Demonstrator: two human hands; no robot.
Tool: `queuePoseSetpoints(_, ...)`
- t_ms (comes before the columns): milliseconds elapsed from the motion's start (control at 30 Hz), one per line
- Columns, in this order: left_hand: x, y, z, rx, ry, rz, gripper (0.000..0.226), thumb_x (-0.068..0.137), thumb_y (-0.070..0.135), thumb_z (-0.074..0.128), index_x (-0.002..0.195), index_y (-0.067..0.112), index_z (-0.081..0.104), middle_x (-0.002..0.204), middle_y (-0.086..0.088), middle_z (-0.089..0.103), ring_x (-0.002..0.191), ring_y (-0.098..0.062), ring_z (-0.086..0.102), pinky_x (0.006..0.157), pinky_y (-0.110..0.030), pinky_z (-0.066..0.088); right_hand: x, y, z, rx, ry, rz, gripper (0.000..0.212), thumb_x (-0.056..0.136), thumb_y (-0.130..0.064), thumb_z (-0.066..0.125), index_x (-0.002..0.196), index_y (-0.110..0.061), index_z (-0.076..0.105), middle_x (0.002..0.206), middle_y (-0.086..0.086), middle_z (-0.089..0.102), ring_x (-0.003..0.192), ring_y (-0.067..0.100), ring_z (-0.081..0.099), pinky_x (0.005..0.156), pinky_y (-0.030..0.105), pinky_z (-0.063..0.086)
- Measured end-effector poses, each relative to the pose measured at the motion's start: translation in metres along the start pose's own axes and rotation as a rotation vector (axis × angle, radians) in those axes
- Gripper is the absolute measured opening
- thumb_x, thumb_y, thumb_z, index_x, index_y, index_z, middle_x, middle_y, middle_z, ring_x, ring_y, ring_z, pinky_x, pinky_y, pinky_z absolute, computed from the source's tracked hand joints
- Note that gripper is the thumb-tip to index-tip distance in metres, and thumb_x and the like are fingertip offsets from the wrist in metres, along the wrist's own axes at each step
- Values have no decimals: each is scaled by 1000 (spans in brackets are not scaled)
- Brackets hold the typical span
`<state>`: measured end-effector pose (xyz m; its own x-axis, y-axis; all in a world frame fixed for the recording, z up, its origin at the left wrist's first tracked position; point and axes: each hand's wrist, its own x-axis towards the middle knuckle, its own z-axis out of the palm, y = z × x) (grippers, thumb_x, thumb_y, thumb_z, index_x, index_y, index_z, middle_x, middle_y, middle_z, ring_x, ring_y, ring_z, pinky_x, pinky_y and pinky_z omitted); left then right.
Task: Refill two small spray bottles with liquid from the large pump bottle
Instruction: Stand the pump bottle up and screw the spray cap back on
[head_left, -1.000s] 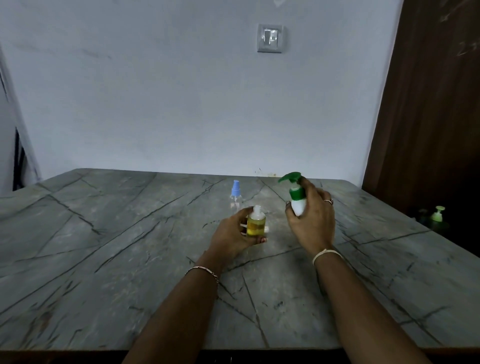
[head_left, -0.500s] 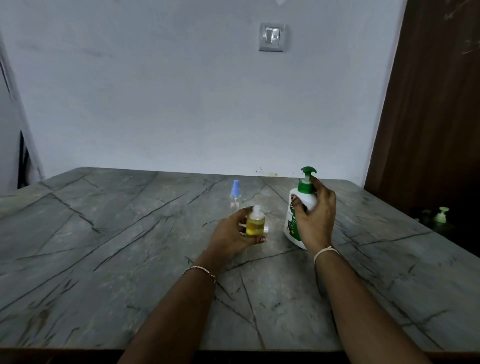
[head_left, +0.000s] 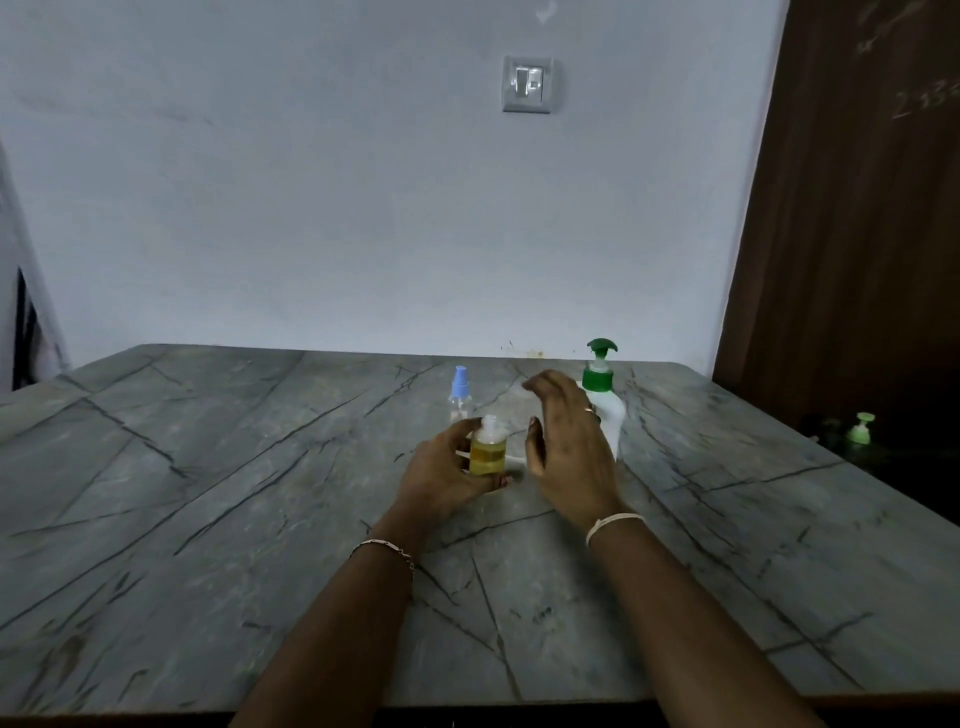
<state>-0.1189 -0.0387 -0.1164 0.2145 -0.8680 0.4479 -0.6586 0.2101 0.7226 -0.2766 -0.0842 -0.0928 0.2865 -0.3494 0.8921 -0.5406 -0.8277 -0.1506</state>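
My left hand grips a small bottle of yellow liquid that rests upright on the grey table; its top looks clear or white. Just right of it my right hand hovers with fingers apart, holding nothing. Behind that hand stands the large white pump bottle with its green pump head, upright and partly hidden by the fingers. A second small bottle, clear with a blue spray top, stands farther back on the table. A small white piece lies on the table between my hands, too blurred to identify.
A white wall with a light switch rises behind the table. A dark wooden door is at the right. Beyond the table's right edge, low in the dark, sits another green pump top.
My right hand set the pump bottle upright on the table, let go of it and moved left toward the yellow bottle. My left hand kept its grip.
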Motion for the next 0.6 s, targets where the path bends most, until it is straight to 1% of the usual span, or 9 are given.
queuePoseSetpoints(67, 0, -2, -1, 1, 19, -14, 79, 60, 32, 87, 130, 25, 52, 104, 7, 66, 90, -8, 65, 84, -28, 55, -3, 0, 5, 21, -132, 49, 50, 77, 8, 58, 123, -10, 50, 130, 10, 50, 115, 23, 53, 100, 30, 45)
queuePoseSetpoints(100, 1, -3, -2, -7, 32, -31, 79, 60, 31, 87, 130, 25, 52, 103, 7, 66, 89, -8, 65, 84, -28, 55, -5, 2, 7, 31, -197, 71, 49, 79, 7, 57, 124, -9, 50, 130, 9, 49, 114, 22, 53, 99, 28, 44)
queuePoseSetpoints(133, 1, -4, -2, -16, 43, -45, 78, 60, 29, 87, 130, 25, 52, 103, 6, 67, 89, -8, 65, 85, -29, 55, -8, 4, 8, 38, -264, 87, 47, 82, 4, 57, 125, -9, 49, 131, 8, 47, 115, 21, 52, 100, 27, 43)
queuePoseSetpoints(233, 3, -7, -2, -16, 65, -62, 75, 60, 26, 86, 128, 27, 54, 101, 7, 68, 87, -7, 66, 85, -30, 55, -16, 11, 16, 54, -497, 130, 42, 91, -14, 57, 131, -9, 45, 134, 9, 46, 123, 22, 46, 104, 27, 36)
queuePoseSetpoints(300, 3, -9, -2, -20, 70, -72, 75, 59, 28, 85, 127, 30, 54, 102, 8, 68, 88, -8, 67, 87, -34, 55, -19, 14, 20, 58, -599, 155, 40, 93, -23, 56, 129, -9, 46, 130, 11, 51, 119, 25, 49, 101, 32, 39)
queuePoseSetpoints(400, 3, -9, -2, -12, 71, -82, 76, 59, 32, 85, 128, 31, 54, 103, 8, 68, 90, -8, 66, 87, -36, 54, -18, 13, 23, 49, -618, 172, 31, 93, -27, 55, 119, -11, 52, 117, 12, 60, 107, 27, 55, 90, 35, 44)
queuePoseSetpoints(600, 1, -8, -3, -23, 65, -80, 79, 60, 33, 85, 131, 28, 51, 108, 5, 68, 91, -10, 66, 88, -34, 54, -17, 11, 27, 34, -591, 165, 28, 90, -31, 59, 112, -16, 52, 108, 11, 65, 99, 27, 60, 82, 39, 49)
